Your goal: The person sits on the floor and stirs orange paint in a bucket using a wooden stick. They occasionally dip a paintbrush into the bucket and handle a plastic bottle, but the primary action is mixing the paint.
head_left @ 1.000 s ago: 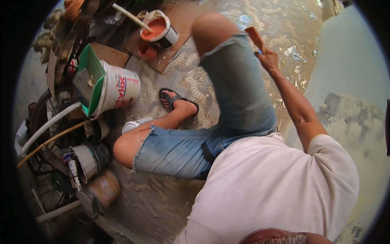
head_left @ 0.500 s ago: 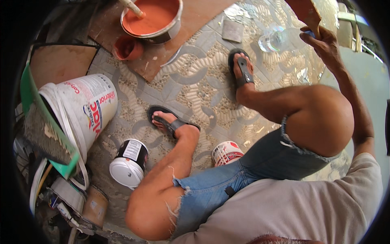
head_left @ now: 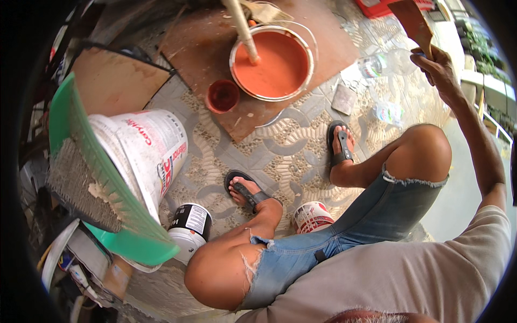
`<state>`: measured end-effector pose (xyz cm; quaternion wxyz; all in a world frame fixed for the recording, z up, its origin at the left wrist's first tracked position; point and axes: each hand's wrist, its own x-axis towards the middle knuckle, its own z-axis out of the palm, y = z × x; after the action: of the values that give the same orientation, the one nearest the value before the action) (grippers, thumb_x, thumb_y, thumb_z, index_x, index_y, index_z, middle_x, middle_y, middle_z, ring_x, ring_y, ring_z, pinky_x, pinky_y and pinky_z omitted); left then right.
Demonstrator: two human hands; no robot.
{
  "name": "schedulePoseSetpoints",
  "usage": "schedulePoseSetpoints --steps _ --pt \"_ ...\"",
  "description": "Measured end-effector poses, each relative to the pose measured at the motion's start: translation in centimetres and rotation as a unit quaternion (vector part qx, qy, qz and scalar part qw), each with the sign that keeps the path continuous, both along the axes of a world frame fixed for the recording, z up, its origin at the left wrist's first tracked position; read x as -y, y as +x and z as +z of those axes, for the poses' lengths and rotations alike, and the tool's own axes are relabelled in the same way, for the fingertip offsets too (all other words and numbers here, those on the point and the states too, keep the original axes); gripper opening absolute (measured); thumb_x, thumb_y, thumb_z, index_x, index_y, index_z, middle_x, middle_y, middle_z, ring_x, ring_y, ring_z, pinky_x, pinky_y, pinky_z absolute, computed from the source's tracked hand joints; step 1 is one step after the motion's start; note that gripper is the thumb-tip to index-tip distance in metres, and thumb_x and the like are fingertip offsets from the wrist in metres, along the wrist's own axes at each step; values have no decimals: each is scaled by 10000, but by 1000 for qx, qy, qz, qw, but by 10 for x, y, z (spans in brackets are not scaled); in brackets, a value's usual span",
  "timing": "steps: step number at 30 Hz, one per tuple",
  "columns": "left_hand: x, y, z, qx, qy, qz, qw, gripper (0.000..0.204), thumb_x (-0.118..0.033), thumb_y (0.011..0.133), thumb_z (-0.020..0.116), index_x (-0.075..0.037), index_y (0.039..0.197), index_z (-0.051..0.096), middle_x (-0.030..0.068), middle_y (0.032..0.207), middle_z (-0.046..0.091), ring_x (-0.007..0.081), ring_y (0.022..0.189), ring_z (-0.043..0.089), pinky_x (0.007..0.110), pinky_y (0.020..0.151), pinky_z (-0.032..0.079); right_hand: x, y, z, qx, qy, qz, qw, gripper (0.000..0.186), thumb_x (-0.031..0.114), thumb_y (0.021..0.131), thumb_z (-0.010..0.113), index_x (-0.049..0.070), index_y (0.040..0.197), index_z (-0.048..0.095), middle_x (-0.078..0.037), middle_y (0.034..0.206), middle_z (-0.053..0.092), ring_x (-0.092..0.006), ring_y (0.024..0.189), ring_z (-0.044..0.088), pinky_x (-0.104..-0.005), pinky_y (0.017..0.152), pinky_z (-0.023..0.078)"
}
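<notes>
Since the earlier frame the view has swung toward the orange paint bucket (head_left: 272, 63), which now sits fully in view with a stirring stick (head_left: 242, 29) standing in it. The right hand (head_left: 437, 67) is raised well to the right of the bucket, fingers wrapped around the handle of a paint-coated tool (head_left: 412, 21) (a brush or scraper; which one cannot be told). The left hand is out of view. Just left of the bucket sits a small red cup (head_left: 223, 96). Below the bucket, a white pail (head_left: 148, 156) lies tipped, with a green tray (head_left: 102, 177) leaning on it.
</notes>
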<state>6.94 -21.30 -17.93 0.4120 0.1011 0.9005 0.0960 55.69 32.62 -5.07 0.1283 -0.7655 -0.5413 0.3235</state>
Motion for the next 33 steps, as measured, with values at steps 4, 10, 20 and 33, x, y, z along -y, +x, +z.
schedulePoseSetpoints --steps 4,10,20,33 --pt "-10 1 -1 -3 -3 17 1000 400 -357 1076 545 33 1118 621 59 824 559 121 608 451 280 531 389 -20 -12 1 -3 17 18 1000 348 318 910 764 33 1104 711 51 750 553 -22 586 442 -228 500 330" --pt "-19 2 -7 4 27 9 1000 399 -359 1075 548 32 1107 621 54 809 551 120 604 450 277 530 388 -45 11 -4 -15 60 81 995 359 305 891 760 22 1103 696 11 832 608 -87 772 559 -276 661 428" --pt "-19 -4 -18 -24 114 0 993 398 -362 1075 552 30 1089 622 44 784 538 117 599 449 273 528 386 -40 70 -25 -89 115 37 989 237 266 870 804 72 915 675 40 647 516 -61 555 483 -268 504 368" --pt "-54 -38 90 -233 352 191 886 399 -366 1074 557 27 1066 623 31 752 521 113 591 447 267 525 383 20 127 -132 -21 202 -76 976 370 372 788 802 19 866 722 -77 655 629 -177 603 603 -377 595 488"
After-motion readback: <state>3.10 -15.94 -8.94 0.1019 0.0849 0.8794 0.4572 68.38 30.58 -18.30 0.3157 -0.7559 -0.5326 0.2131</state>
